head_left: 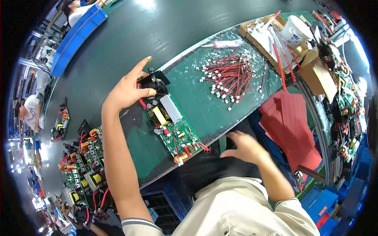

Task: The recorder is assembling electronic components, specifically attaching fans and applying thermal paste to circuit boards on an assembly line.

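Observation:
A green circuit board lies slantwise on the bench, its near end at the front edge. It carries a white block, a yellow transformer, a copper coil and red wires. My left hand reaches over its far end, thumb and index finger spread apart around black parts. The thumb lies over the parts; the other fingers are hidden. In front of the bench edge, my right hand is held with thumb and fingers apart, nothing in it, slightly blurred. Red-and-black wire leads with white connectors lie heaped beyond the board.
Several more circuit boards crowd the left side. A white tube, an open cardboard box and a white tub stand toward the far right. Red sheets lie at right. A blue bin stands far left, near other people.

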Demonstrator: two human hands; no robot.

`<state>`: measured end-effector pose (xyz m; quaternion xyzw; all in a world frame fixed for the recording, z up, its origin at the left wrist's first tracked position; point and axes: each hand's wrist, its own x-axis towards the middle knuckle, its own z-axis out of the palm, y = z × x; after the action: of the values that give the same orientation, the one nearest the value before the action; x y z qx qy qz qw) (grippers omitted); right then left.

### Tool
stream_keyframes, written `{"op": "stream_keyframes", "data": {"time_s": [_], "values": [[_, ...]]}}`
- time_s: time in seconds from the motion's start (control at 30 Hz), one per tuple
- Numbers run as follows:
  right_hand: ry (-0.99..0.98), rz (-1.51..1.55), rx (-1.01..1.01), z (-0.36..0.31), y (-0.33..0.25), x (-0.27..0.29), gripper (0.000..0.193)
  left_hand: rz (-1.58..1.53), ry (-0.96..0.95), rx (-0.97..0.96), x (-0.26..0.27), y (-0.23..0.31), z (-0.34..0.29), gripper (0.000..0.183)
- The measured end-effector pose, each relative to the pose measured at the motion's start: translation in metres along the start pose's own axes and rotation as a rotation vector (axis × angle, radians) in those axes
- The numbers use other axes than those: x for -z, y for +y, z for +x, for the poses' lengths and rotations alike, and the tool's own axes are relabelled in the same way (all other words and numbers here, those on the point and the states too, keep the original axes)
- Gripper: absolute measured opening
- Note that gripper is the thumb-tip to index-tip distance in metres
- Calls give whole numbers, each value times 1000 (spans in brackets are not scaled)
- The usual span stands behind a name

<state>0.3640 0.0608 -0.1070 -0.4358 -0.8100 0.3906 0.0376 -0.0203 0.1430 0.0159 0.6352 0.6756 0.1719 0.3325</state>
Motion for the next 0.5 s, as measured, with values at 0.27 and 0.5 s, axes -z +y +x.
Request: {"op": "stream_keyframes", "data": {"time_s": [0.27, 0.5], "values": [[2, 530, 144, -1, -12, -101, 83, -62, 33, -39, -5, -12, -1, 97], [-64, -178, 73, -52, -63, 32, 57, -8, 220, -151, -13, -15, -27, 90]]}}
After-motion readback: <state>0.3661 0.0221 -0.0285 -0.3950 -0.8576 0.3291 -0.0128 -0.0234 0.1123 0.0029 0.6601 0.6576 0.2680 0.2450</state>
